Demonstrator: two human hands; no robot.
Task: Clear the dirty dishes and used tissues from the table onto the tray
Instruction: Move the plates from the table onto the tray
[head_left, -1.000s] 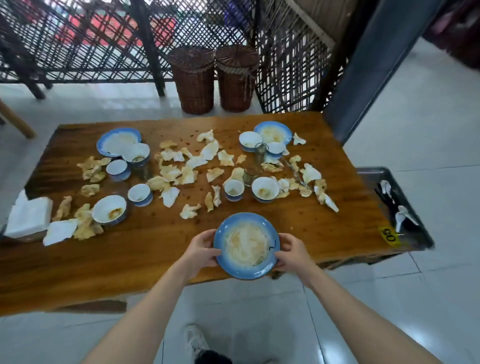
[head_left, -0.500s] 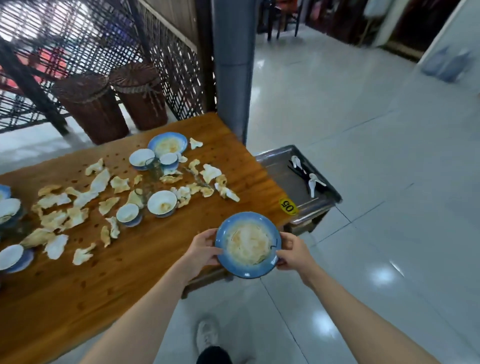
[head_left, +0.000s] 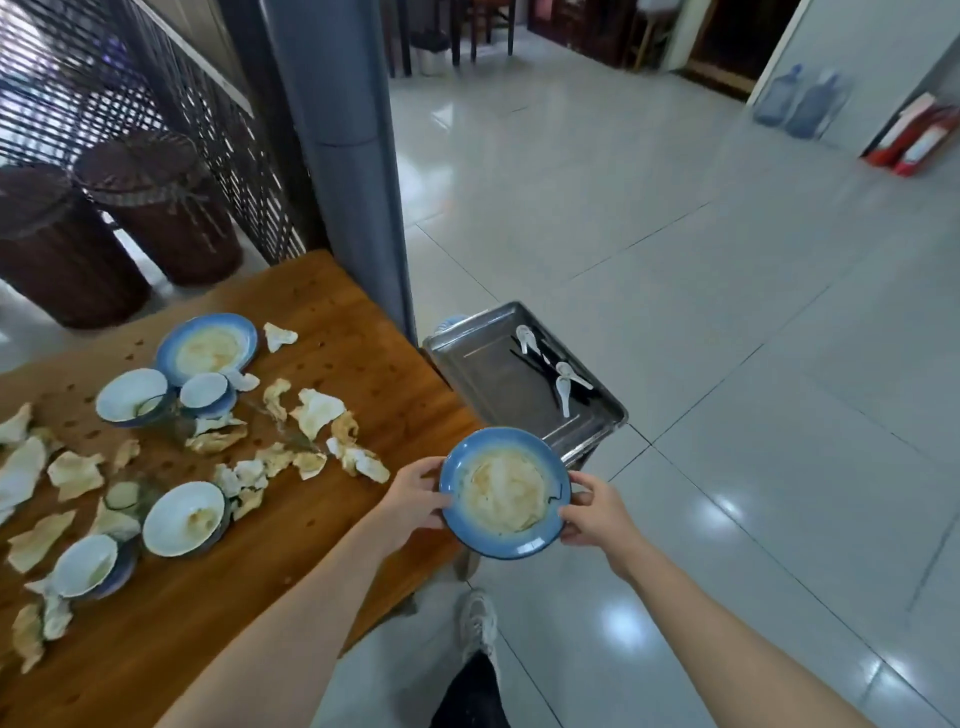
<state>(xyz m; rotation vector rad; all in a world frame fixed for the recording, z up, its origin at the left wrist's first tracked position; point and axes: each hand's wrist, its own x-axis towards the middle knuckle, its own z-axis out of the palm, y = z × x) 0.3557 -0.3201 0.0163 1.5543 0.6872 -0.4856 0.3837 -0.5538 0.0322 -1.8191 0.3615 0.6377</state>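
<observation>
Hands: my left hand (head_left: 415, 499) and right hand (head_left: 597, 519), low in the centre of the frame, each curl round opposite edges of one rim, thumbs on top.
Plate in hand: the blue plate (head_left: 504, 493), smeared with leftovers, is held roughly level in the air off the table's corner, just short of the tray and not yet set down.
Table: the wooden table (head_left: 171, 649) fills the lower left.
Bowls: several white bowls (head_left: 184, 517) sit on it, dirty, some lying among the paper.
Tissues: crumpled used tissues (head_left: 317, 410) are scattered across the wood, none gathered.
Second plate: another blue plate (head_left: 208, 345) lies toward the far edge, left of centre.
Tray: the steel tray (head_left: 483, 374), mid-frame just past the table end, holds only white spoons (head_left: 563, 387) and dark chopsticks (head_left: 535, 358); much of it is bare.
Progress: I judge this early. The cutlery is across and one plate is nearly there. The bowls, the other plate and every tissue remain.
</observation>
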